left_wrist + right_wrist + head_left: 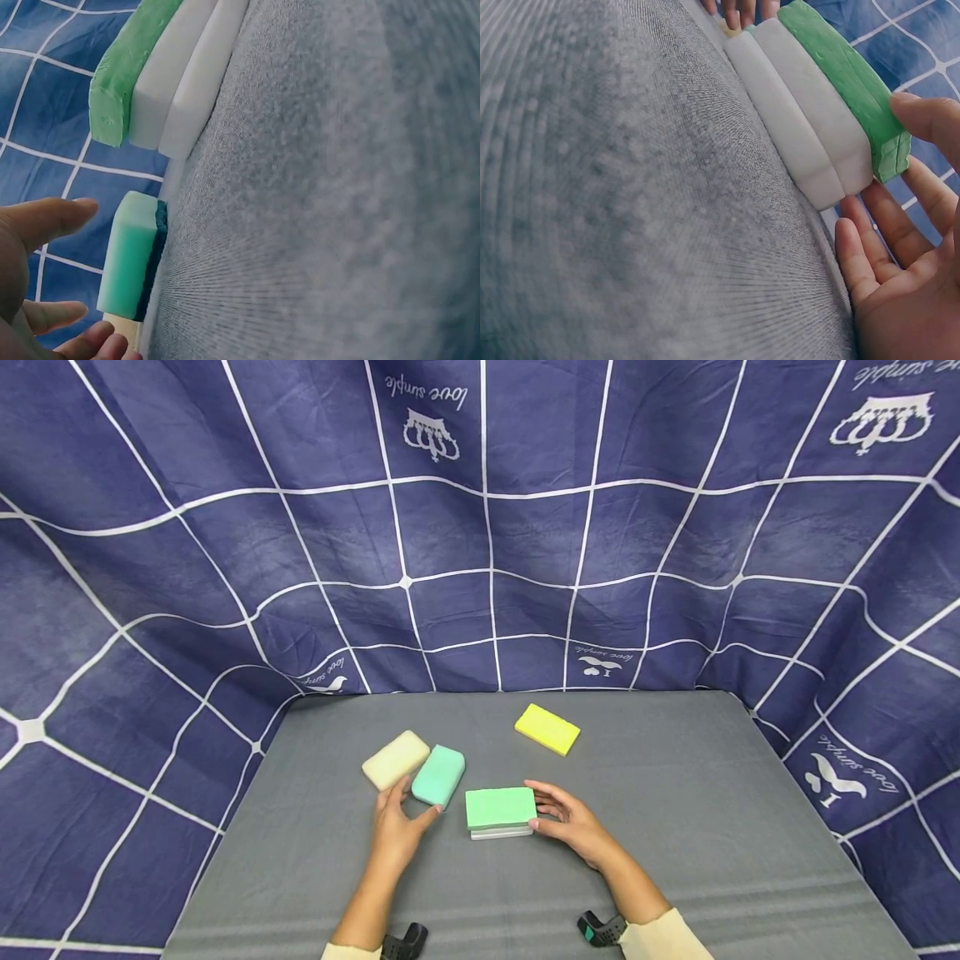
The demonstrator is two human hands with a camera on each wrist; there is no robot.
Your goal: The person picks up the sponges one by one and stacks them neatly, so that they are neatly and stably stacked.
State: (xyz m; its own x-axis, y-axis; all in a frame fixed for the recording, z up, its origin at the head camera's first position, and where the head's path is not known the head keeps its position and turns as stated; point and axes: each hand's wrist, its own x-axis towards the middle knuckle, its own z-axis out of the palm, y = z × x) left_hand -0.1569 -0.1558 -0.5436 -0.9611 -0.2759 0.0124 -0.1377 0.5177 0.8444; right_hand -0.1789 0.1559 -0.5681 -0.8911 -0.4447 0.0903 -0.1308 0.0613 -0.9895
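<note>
A stack stands on the grey table, with a green sponge block on top of two white sponge blocks. At the stack's right end, my right hand holds the green block between thumb and fingers at its corners. My left hand hovers with spread fingers at the near end of a teal scrub sponge, which has a dark scouring layer underneath. The left wrist view shows the thumb apart from this sponge. Just left of it lies a cream sponge, close by the left index fingertip.
Farther back, right of the middle, a flat yellow sponge lies on the grey table cover. A blue curtain with white grid lines hangs along the table's back and sides.
</note>
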